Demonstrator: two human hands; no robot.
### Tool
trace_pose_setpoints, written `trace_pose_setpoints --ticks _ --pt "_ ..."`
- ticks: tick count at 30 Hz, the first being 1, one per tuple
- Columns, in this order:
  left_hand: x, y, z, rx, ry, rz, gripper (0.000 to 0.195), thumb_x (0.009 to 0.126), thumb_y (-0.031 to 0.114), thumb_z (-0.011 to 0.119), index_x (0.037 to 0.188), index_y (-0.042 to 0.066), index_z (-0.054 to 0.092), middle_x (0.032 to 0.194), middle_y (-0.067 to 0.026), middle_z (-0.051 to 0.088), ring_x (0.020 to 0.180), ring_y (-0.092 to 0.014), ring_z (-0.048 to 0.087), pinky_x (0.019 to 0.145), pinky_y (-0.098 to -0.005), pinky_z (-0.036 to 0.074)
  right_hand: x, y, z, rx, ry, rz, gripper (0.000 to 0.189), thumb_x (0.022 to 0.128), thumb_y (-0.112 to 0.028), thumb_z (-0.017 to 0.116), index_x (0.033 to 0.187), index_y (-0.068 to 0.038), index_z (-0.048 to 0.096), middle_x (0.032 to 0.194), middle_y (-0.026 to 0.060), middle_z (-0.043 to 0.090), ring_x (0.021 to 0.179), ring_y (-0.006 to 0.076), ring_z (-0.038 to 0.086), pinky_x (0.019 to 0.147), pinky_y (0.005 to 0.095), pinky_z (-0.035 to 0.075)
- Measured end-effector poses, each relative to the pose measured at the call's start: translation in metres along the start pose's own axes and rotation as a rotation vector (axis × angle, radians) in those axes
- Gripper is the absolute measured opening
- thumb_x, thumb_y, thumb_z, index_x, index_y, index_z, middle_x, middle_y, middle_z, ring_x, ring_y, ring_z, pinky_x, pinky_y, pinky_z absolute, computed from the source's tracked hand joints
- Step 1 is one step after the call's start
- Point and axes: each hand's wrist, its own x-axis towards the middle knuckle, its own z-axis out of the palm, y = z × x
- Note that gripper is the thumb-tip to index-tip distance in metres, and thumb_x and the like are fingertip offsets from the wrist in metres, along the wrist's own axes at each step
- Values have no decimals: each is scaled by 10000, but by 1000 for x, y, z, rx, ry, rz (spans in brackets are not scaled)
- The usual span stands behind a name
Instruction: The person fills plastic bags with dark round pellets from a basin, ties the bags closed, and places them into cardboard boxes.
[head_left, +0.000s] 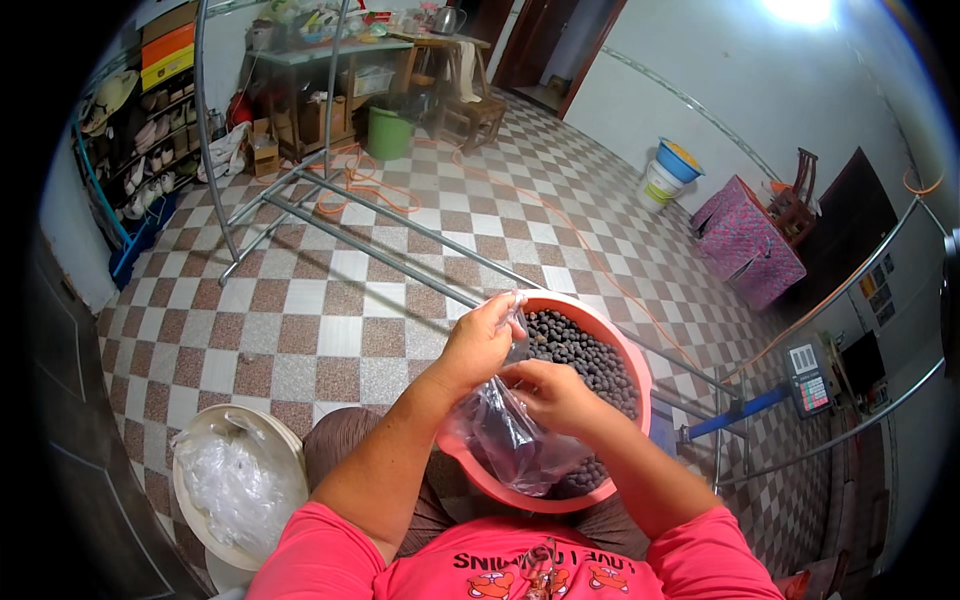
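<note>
A pink plastic basin (637, 375) holding many small dark round balls (574, 352) stands in front of me. Over it, my left hand (480, 337) grips the gathered upper part of a clear plastic bag (517, 442). My right hand (551, 394) is at the same bag just below, its fingers curled against the film; the fingertips are partly hidden. The bag's wider part hangs over the near left of the basin. Whether anything is inside the bag, I cannot tell.
A pale bucket (187, 502) full of clear plastic bags (240, 480) stands at my left. A metal tube frame (405, 262) crosses the floor beyond the basin. At the right, a scale's display unit (808, 382) sits on a blue post (739, 412). An orange cord (577, 232) lies across the tiles.
</note>
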Motion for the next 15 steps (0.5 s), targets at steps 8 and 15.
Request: trace_pose_setpoints --ticks 8,15 --pt "0 3 2 8 3 -18 366 854 -18 466 1212 21 530 869 -71 649 810 -124 604 751 -256 469 19 98 -39 -10 423 147 195 800 -47 600 989 -21 641 913 108 664 838 183 631 759 279 489" --pt "-1 1 0 -2 14 -21 372 855 -7 479 1222 32 530 865 -58 650 794 -101 588 720 -242 461 45 125 -39 -398 298 88 329 782 -106 612 1107 -63 610 1076 177 589 1036 345 543 902 385 444"
